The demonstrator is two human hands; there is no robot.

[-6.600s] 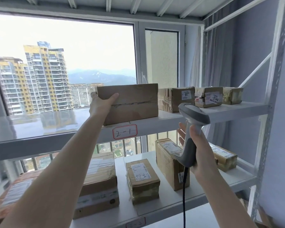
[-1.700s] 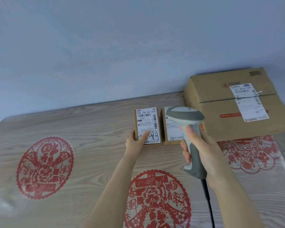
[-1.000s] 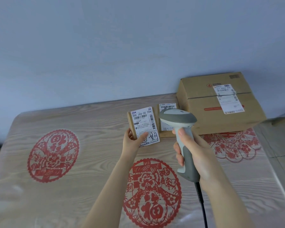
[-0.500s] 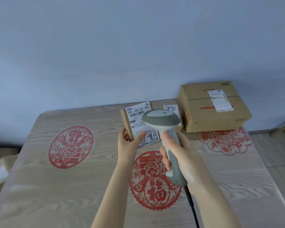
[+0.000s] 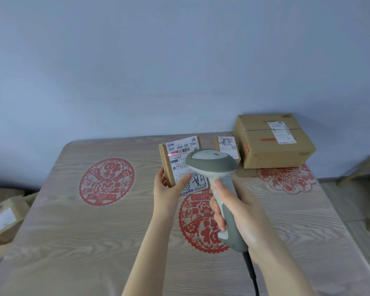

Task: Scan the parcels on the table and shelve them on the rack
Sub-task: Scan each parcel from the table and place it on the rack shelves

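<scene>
My left hand (image 5: 169, 189) grips a small flat cardboard parcel (image 5: 179, 154) by its lower left corner, lifted off the table with its white label facing me. A red scan line crosses the label's barcode. My right hand (image 5: 237, 212) holds the grey barcode scanner (image 5: 212, 163) by its handle, its head in front of the parcel's right half. A second small labelled parcel (image 5: 226, 146) lies flat on the table (image 5: 73, 231), touching a large taped box (image 5: 273, 142) at the back right.
The wood-grain table bears red paper-cut designs and stands against a blue wall. Cardboard parcels (image 5: 4, 218) lie on the floor to the left. More cardboard (image 5: 363, 174) shows at the right edge. The scanner's black cable (image 5: 252, 272) hangs down toward me.
My left hand lifted the small parcel off the table and raised it toward me. The scanner swung left in front of it, and a red scan line now lies on the barcode.
</scene>
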